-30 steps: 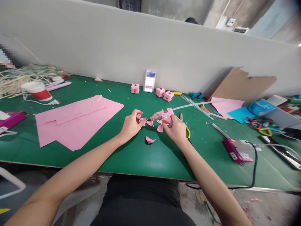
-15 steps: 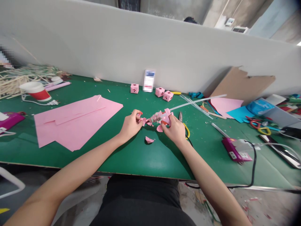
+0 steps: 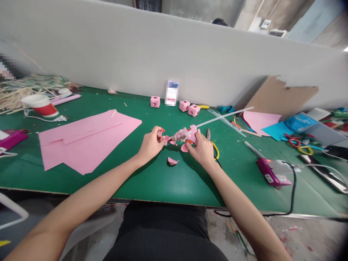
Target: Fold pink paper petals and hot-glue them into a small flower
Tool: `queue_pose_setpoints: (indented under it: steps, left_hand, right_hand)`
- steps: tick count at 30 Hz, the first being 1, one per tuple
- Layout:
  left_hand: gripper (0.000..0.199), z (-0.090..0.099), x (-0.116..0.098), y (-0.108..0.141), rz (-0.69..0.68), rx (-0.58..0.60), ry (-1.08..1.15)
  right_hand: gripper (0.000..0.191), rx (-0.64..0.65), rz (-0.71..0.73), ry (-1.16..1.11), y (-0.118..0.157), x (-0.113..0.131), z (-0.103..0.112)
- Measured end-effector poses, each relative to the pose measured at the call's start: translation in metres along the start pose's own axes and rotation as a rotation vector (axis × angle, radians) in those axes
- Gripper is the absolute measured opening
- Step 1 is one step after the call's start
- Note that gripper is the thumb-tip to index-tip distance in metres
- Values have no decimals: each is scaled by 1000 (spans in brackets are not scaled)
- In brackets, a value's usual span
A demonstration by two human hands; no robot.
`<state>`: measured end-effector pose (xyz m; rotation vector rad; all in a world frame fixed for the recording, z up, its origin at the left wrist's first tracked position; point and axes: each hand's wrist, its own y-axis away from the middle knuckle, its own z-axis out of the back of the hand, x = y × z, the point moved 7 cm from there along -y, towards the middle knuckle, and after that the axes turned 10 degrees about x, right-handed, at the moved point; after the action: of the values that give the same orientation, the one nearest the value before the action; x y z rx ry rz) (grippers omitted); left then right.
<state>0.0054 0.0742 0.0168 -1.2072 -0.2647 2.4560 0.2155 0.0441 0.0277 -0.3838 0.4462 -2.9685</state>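
My right hand is closed around a pink hot glue gun over the middle of the green table. A long translucent glue stick juts from its back end, up and to the right. The gun's nozzle points left at a small pink paper piece, which my left hand pinches between its fingertips. Whether the nozzle touches the paper I cannot tell. Just below lies a loose curved pink paper scrap. Part of the gun's handle is hidden by my fingers.
Pink paper sheets lie at the left. Pink paper cubes stand near the partition. Yellow-handled pliers are right beside my right hand. A purple power strip with a black cable and a paper cup flank the work area.
The glue stick's free end sits closer to the gun, so less of it sticks out at the back. Both hands have stayed almost in place.
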Motion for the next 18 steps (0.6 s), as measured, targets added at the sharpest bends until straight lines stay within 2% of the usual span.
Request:
queue_pose_setpoints:
  steps: [18]
  left_hand:
    - [25, 1, -2, 0, 28, 10, -8]
  right_hand:
    - [22, -42, 29, 23, 1, -1, 3]
